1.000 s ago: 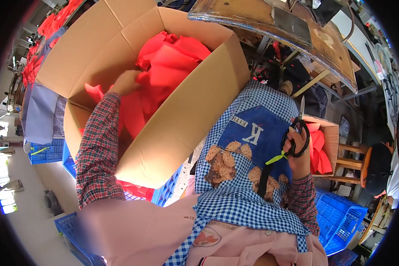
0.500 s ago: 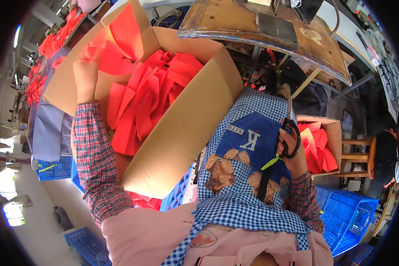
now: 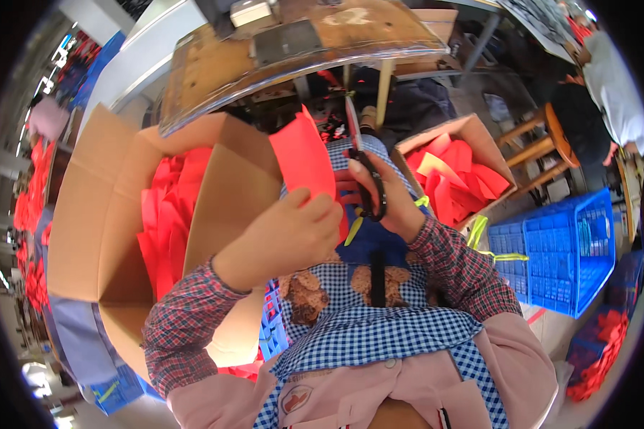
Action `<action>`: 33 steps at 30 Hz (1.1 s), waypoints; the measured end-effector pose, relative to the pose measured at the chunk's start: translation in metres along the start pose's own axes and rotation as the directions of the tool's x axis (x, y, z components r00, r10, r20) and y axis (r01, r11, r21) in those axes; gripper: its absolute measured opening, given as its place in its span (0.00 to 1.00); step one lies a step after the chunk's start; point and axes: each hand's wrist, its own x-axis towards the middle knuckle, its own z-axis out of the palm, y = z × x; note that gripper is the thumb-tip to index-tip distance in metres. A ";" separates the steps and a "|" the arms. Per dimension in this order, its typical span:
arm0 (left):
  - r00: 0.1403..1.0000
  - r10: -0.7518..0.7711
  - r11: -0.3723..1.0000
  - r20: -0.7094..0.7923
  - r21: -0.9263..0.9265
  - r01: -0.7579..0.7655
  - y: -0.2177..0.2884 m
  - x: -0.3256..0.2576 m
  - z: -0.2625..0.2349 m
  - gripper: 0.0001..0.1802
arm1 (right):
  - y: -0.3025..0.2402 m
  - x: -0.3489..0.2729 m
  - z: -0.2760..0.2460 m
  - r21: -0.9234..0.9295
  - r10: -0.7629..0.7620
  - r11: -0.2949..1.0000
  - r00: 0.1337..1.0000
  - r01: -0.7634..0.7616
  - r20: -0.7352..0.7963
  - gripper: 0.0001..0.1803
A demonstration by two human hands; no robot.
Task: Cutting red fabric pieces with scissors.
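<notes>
Over my lap, my left hand [image 3: 293,232] pinches the lower end of a red fabric piece [image 3: 304,157], which stands up above my fingers. Just to its right, my right hand [image 3: 390,200] grips black-handled scissors [image 3: 368,186], their blades pointing away from me beside the red piece. A yellow-green ribbon [image 3: 353,230] hangs by the scissors' handles. I cannot tell whether the blades touch the fabric. Left of my hands stands a large cardboard box [image 3: 229,186] with many red fabric pieces [image 3: 172,207] inside.
A worn wooden worktable [image 3: 215,64] spans the far side. To the right are a smaller cardboard box [image 3: 479,129] of red pieces, a wooden stool [image 3: 544,146] and a blue plastic crate [image 3: 551,250]. Another person [image 3: 615,93] is at the far right.
My left hand has brought the red piece from over the large box to my lap, beside the scissors. My view has turned right, shifting the boxes and table leftward.
</notes>
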 end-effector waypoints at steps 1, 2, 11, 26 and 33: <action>0.995 0.093 0.996 0.034 -0.020 -0.092 0.006 0.008 0.012 0.06 | -0.001 -0.001 -0.001 0.018 -0.032 0.999 0.999 0.032 0.018 0.21; 0.981 0.181 0.983 0.068 -0.034 -0.179 0.011 0.014 0.021 0.06 | 0.001 0.001 -0.001 -0.050 -0.027 0.998 0.997 0.023 -0.077 0.21; 0.986 -0.155 0.965 0.057 -0.204 0.163 0.007 0.010 0.037 0.29 | 0.006 0.012 -0.015 0.196 -0.162 0.964 0.980 0.182 -0.113 0.24; 0.473 -0.681 -0.577 0.559 -0.807 0.123 -0.022 -0.008 0.061 0.23 | 0.018 0.018 0.023 0.103 -0.200 0.975 0.980 0.199 -0.006 0.25; 0.501 -0.703 -0.360 0.505 -0.860 0.362 -0.017 -0.009 0.062 0.17 | -0.002 0.027 0.011 -0.069 -0.261 0.964 0.964 0.257 -0.057 0.25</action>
